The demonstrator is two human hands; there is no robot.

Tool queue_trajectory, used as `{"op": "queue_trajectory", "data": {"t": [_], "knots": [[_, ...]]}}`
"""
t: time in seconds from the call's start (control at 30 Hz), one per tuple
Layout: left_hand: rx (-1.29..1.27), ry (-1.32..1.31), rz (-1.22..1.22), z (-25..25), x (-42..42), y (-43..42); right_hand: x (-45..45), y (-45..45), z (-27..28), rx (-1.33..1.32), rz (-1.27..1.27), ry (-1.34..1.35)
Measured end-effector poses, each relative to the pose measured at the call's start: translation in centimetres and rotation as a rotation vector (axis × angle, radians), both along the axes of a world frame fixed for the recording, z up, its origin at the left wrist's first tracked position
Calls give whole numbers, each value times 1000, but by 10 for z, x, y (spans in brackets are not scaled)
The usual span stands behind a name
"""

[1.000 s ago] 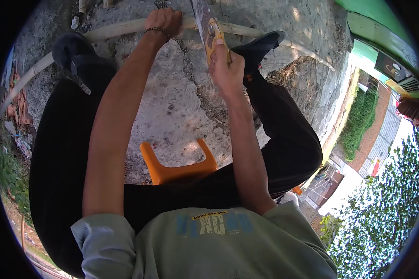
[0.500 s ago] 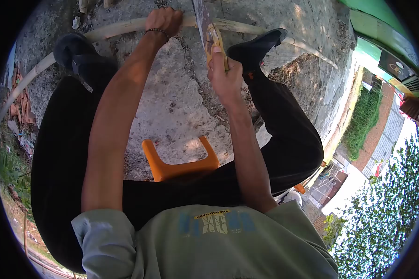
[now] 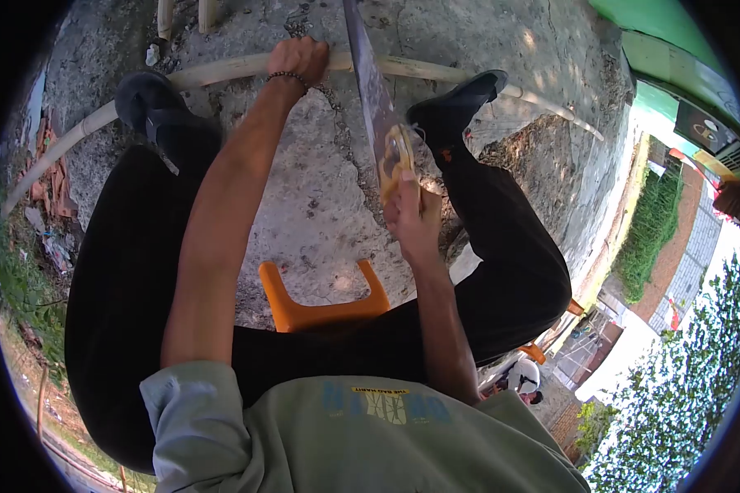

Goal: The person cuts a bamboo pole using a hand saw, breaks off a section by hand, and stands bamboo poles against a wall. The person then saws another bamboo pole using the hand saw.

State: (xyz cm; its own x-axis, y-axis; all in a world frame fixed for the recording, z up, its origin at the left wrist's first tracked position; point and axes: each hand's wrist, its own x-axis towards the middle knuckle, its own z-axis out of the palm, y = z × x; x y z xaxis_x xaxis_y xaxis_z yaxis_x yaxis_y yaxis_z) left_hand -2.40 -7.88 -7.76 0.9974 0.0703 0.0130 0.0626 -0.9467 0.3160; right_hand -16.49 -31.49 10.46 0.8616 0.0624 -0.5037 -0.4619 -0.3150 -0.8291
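Note:
A long bamboo pole (image 3: 222,71) lies across the ground in front of me, looking curved through the lens. My left hand (image 3: 299,61), with a beaded bracelet at the wrist, is wrapped round it between my two shoes. In my right hand (image 3: 415,215) is the yellowish handle of a hand saw (image 3: 367,82). Its blade points away from me and crosses the pole just right of my left hand. Whether the teeth have cut into the bamboo cannot be made out.
My black shoes (image 3: 150,100) (image 3: 460,97) flank the work at the pole. An orange plastic stool (image 3: 325,311) is beneath me. Two bamboo ends (image 3: 207,15) show at the top. Rubble (image 3: 56,177) lies at left; a person (image 3: 524,376) is behind at lower right.
My right hand has drawn the saw back towards my body, so more blade shows. My left hand keeps its grip on the pole. The whole view has shifted slightly.

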Motion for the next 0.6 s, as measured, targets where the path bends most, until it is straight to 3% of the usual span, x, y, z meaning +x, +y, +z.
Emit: {"op": "queue_trajectory", "data": {"t": [0.07,0.17,0.23,0.33,0.4,0.47,0.6], "knots": [[-15,62,8,4,-2,-2,-39,-31,8,58,26,-13],[-35,68,15,11,-7,-6,-20,-1,-5,48,34,-71],[30,-55,33,-4,-5,-4,23,35,-26,-226,210,-234],[5,-75,9,4,-6,-3,39,55,-11,-211,167,-257],[-7,-23,-14,4,-11,-9,6,13,-5,-225,226,-176],[-9,7,22,5,-2,-1,-38,-17,14,-123,130,-86],[-15,-44,10,5,-10,-8,-47,-10,19,-22,32,1]]}}
